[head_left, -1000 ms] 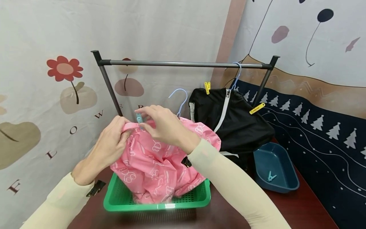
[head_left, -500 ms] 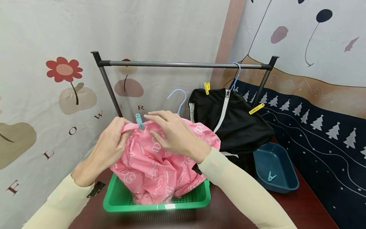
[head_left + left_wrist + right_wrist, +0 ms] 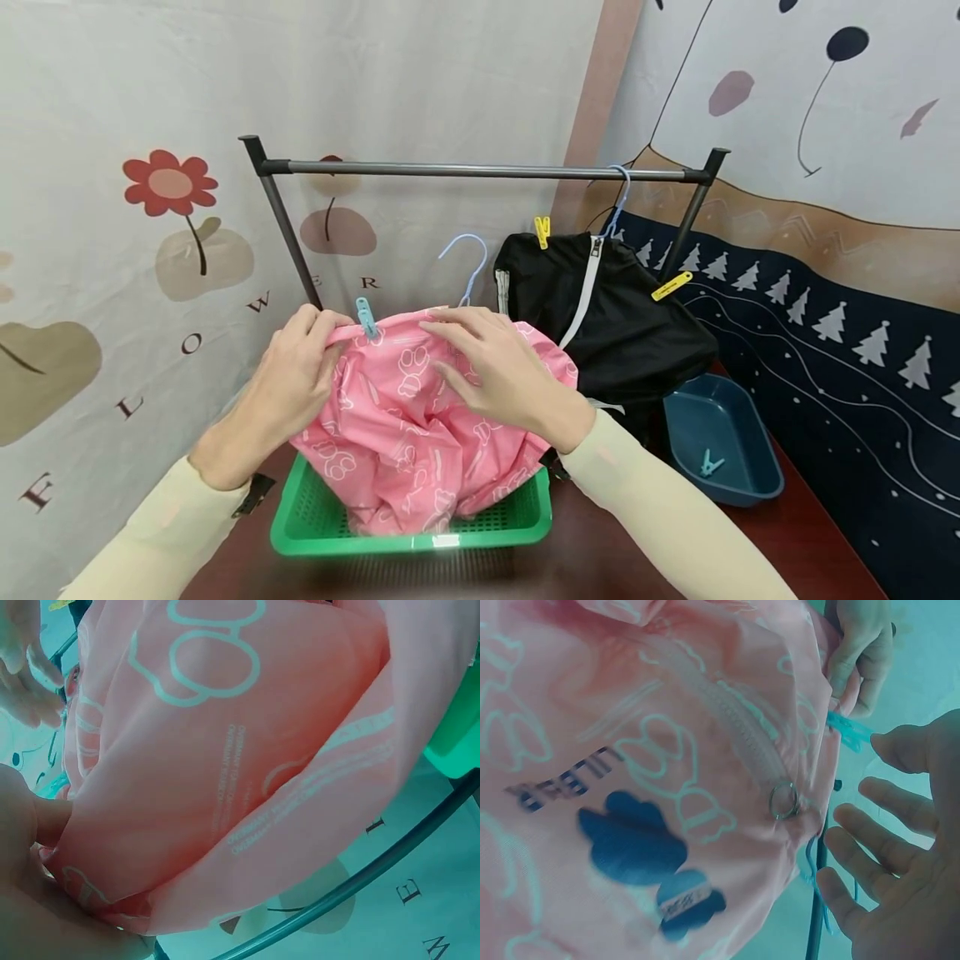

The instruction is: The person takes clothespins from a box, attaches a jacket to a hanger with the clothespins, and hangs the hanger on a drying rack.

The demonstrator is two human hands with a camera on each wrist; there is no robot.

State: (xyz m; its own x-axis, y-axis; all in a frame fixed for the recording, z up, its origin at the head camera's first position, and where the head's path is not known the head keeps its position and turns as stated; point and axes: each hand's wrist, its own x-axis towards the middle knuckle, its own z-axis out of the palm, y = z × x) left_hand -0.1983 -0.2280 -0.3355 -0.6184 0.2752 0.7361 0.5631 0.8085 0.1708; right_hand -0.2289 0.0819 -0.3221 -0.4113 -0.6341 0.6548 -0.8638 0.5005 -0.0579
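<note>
A pink jacket (image 3: 405, 417) with white outline prints hangs in folds over a blue hanger (image 3: 467, 265), whose hook sticks up behind it. My left hand (image 3: 288, 367) pinches the jacket's upper left edge. Just right of those fingers, a light blue clothespin (image 3: 367, 317) is clipped on the same edge. In front of the jacket's upper middle is my right hand (image 3: 498, 367), its fingers spread and holding nothing. The right wrist view shows this hand apart from the cloth, beside a zipper with a ring pull (image 3: 783, 801). The hanger's body is hidden inside the jacket.
Beneath the jacket stands a green basket (image 3: 411, 543). A metal rack (image 3: 450, 170) spans behind. On its right hangs a black jacket (image 3: 637, 317) with yellow clothespins (image 3: 672, 286). A blue tub (image 3: 742, 408) at the right holds a light blue clothespin (image 3: 709, 462).
My right hand has let go of the light blue clothespin and moved right along the jacket's top. The clothespin stays clipped on. My left hand keeps its grip on the edge.
</note>
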